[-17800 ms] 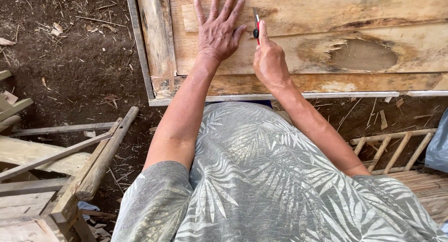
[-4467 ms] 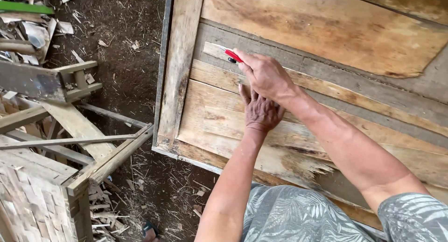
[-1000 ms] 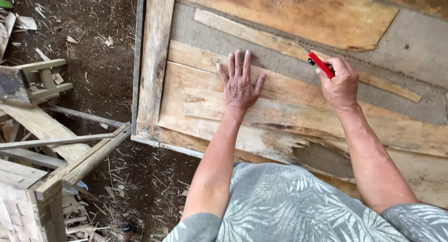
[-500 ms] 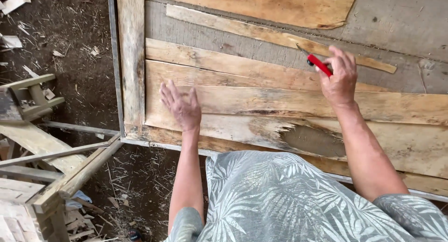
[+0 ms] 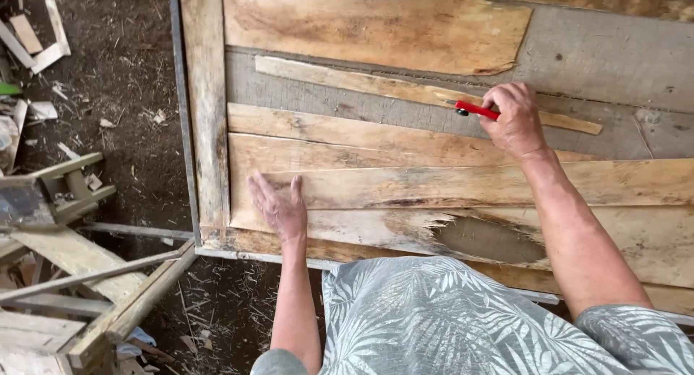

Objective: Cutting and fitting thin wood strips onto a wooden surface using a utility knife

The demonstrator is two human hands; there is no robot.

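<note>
Soft, even daylight, bright without glare. Only faint shadows under the hands point(image 5: 282, 209) and along the board point(image 5: 434, 140) edges. Sharp in the middle, wood grain crisp; slight bending and softness toward the corners.

Two hands show: the left hand point(image 5: 280, 210) lies flat on the wood at lower centre of the frame, and the right hand point(image 5: 515, 122) is closed around one red-handled knife point(image 5: 476, 110) at upper right.

One worktop point(image 5: 593, 71) with a grey surface fills the upper and right part of the frame, edged by one upright plank point(image 5: 206, 107) along its left side. On it lie veneer sheets: one large torn sheet point(image 5: 376, 28) at the top, one narrow strip point(image 5: 340, 78) below it, and at least three long overlapping sheets point(image 5: 434, 187) across the middle.

One small wooden stool point(image 5: 69, 183) stands at the left edge. Several loose wooden battens point(image 5: 108, 295) lie at lower left; their exact number cannot be told.
</note>
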